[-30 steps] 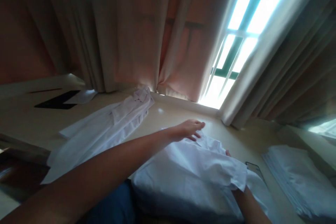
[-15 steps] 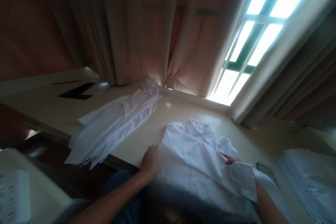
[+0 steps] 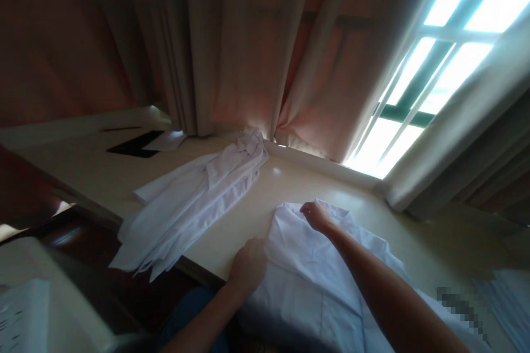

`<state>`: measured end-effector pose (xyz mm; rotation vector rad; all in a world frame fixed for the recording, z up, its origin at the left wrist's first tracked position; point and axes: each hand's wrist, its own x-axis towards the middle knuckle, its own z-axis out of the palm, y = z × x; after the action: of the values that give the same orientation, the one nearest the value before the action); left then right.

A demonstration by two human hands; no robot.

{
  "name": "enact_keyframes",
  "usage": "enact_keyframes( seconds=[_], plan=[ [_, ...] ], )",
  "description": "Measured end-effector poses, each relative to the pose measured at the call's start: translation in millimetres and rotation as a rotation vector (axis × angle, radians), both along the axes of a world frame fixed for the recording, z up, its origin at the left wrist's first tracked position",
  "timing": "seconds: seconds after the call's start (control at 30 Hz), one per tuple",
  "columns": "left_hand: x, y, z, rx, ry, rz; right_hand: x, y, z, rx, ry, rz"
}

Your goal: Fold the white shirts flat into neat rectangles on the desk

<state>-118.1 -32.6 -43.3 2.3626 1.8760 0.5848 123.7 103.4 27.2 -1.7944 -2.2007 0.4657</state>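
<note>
A white collared shirt (image 3: 306,281) lies front up on the table, its lower part hanging over the near edge. At its left side, my left hand (image 3: 247,267) is closed on the fabric edge, slightly blurred, its fingertips hidden. My right hand (image 3: 317,216) is beside the collar (image 3: 337,211), fingers bent together in a pinch on the cloth near the left shoulder. My right forearm crosses over the shirt front and covers part of it.
Several more white shirts (image 3: 199,198) lie lengthwise to the left, ends over the table edge. Further left are a black sheet (image 3: 130,146) and a white paper (image 3: 165,141). A stack of white cloth (image 3: 511,298) sits at the far right. Curtains (image 3: 240,49) hang behind the table.
My right hand has come out from by the sleeve and moved left and up to the collar area. My left hand stays at the shirt's left edge. The view has shifted slightly left.
</note>
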Motion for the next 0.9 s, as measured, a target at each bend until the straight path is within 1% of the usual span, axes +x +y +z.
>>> enact_keyframes(
  seconds=[0.07,0.1,0.2,0.3,0.4,0.5,0.6,0.77,0.9],
  plan=[
    [0,-1,3.0,-0.022,-0.047,-0.01,-33,22,-12.9,0.007,0.018,0.019],
    [-1,0,4.4,-0.033,-0.065,-0.007,-45,30,-18.8,0.001,0.027,0.026],
    [-5,3,5.6,-0.108,-0.094,0.066,-61,48,-33.1,-0.036,0.043,0.053],
    [-9,12,2.6,-0.16,-0.122,0.109,-64,59,-43.1,-0.089,0.072,0.095],
    [-13,20,-1.5,-0.144,-0.134,0.093,-63,66,-50.4,-0.1,0.119,0.128],
    [-16,26,-4.7,-0.139,-0.123,0.062,-63,72,-54.8,-0.07,0.173,0.116],
    [-19,31,-5.5,-0.153,-0.102,0.052,-61,77,-55.6,-0.057,0.234,0.08],
    [-28,44,-1.5,-0.171,-0.051,0.033,-54,90,-52.1,-0.05,0.303,0.009],
    [-34,58,-3.2,-0.106,0.059,0.026,-47,102,-48.2,-0.001,0.304,-0.06]
  ],
)
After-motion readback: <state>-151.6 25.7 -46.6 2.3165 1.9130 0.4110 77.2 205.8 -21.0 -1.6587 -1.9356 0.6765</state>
